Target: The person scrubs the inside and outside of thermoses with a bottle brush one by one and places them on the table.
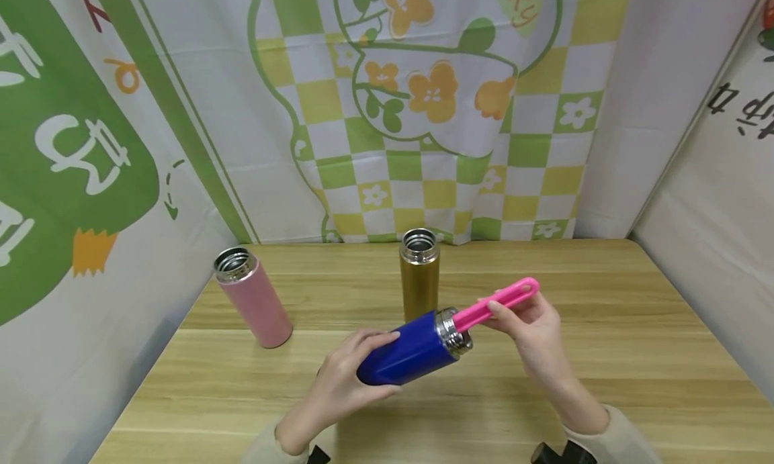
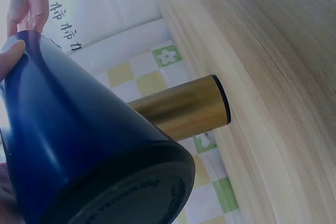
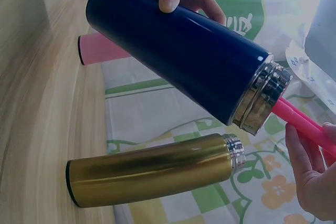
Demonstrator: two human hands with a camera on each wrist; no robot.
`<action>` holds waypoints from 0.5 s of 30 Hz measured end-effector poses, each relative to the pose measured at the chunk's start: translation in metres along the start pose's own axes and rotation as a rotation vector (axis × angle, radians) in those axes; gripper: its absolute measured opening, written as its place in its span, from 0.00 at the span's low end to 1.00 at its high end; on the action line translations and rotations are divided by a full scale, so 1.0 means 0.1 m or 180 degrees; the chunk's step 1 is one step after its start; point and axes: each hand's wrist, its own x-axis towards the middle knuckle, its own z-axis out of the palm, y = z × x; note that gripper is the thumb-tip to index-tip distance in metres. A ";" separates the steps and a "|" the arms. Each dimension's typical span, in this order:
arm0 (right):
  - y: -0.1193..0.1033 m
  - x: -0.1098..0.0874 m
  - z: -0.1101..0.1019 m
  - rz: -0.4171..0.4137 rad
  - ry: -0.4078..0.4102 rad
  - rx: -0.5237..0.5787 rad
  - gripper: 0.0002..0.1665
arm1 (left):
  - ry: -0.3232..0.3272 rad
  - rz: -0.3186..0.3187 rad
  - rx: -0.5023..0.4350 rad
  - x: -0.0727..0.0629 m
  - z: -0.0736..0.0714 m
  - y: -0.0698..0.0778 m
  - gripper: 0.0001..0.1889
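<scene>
My left hand (image 1: pixel 351 373) grips the blue vacuum flask (image 1: pixel 411 350) round its body and holds it tilted above the table, its steel mouth toward the right. In my right hand (image 1: pixel 532 330) is the pink handle (image 1: pixel 498 305) of a brush, pinched between thumb and fingers. The brush's far end runs into the flask's mouth and is hidden inside; a bit of bristle shows at the rim in the right wrist view. Behind the blue flask stands a gold flask (image 1: pixel 419 283), upright and lidless. The blue flask's dark base (image 2: pixel 136 192) faces the left wrist camera.
A lidless pink flask (image 1: pixel 256 303) stands on the left of the wooden table (image 1: pixel 605 330). Printed cloth (image 1: pixel 387 168) with green and yellow checks hangs behind the table's back edge, and more cloth lines both sides.
</scene>
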 end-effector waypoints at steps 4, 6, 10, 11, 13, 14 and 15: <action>0.00 0.03 -0.03 -0.0119 0.0064 0.0225 0.09 | 0.0027 0.0039 -0.0075 -0.01 0.00 -0.01 0.37; 0.17 0.09 -0.17 -0.0289 0.0008 0.0448 0.08 | 0.0039 0.0036 -0.0087 -0.01 -0.01 -0.01 0.37; 0.24 0.16 -0.30 -0.0487 -0.0060 0.0604 0.14 | 0.0052 0.0035 -0.0069 -0.02 -0.01 0.00 0.38; 0.30 0.19 -0.36 -0.0583 -0.0148 0.0754 0.13 | 0.0051 0.0033 -0.0070 -0.02 -0.01 0.00 0.38; 0.12 0.17 -0.28 -0.0595 -0.0069 0.0669 0.14 | 0.0052 0.0014 -0.0072 -0.02 -0.01 -0.01 0.39; 0.09 0.17 -0.28 -0.0628 -0.0063 0.0712 0.13 | 0.0053 0.0003 -0.0071 -0.02 -0.02 -0.01 0.39; 0.05 0.17 -0.27 -0.0666 -0.0051 0.0724 0.12 | 0.0053 -0.0015 -0.0072 -0.02 -0.02 -0.01 0.39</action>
